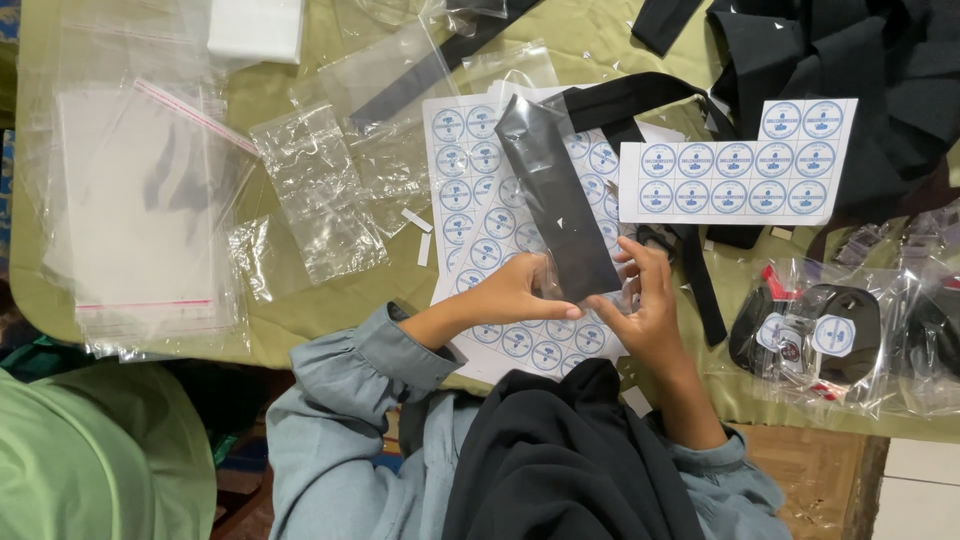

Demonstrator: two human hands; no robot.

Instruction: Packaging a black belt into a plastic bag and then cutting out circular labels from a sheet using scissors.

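Left hand (pixel 520 295): grip clamped on the near end of the bagged black strip (pixel 555 195), thumb tip on its lower edge.
Right hand (pixel 640 300): grip pinched together on the same near end from the other side, fingers bent over the clear plastic.
Bagged black strip: long, flat, inside a clear sleeve, tilted away from the hands up and to the left, lying over the big sticker sheet (pixel 480 215).
Big sticker sheet: white, rows of round blue stickers, flat on the desk (pixel 330 315) under the strip and both hands.
Small sticker sheet (pixel 735 165): same round blue stickers, well right of the strip, resting on black fabric (pixel 850 70).
Clear bags (pixel 130 210): stacked flat at the left of the desk; crumpled ones (pixel 315 200) between the stack and the big sheet.
Packed bags (pixel 820 335): black items in clear plastic with round stickers, right of the right hand.
Desk: covered in olive-green cloth.
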